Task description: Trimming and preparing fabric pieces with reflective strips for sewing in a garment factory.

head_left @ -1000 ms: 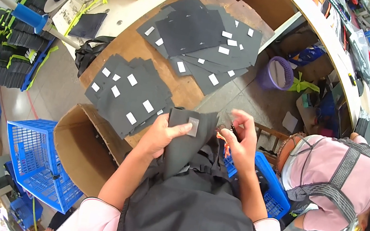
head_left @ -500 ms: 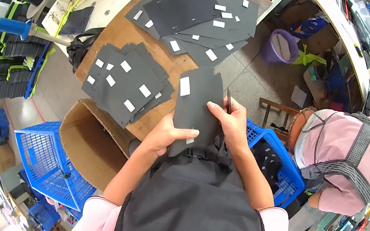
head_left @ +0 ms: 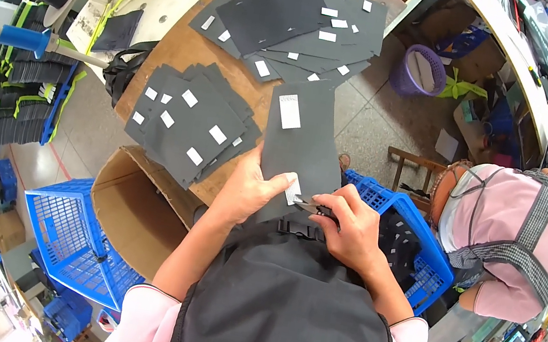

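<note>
Basket [head_left: 440, 268], right: dark pieces [head_left: 396, 236] are held.
Purple bin [head_left: 406, 86]: pale piece [head_left: 421, 71] is contained.
Left grip [head_left: 247, 188]: grey panel [head_left: 303, 148] is pinched.
Right grip [head_left: 356, 232]: pointed tool [head_left: 325, 212] is clasped.

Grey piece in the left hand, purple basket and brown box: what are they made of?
Grey piece: perhaps fabric, matte; it looks thin, with no shine. Purple basket: probably plastic, fairly smooth, from its evenly coloured wall full of holes. Brown box: most likely cardboard, dull, judging by its plain tan colour and thin sides.
</note>
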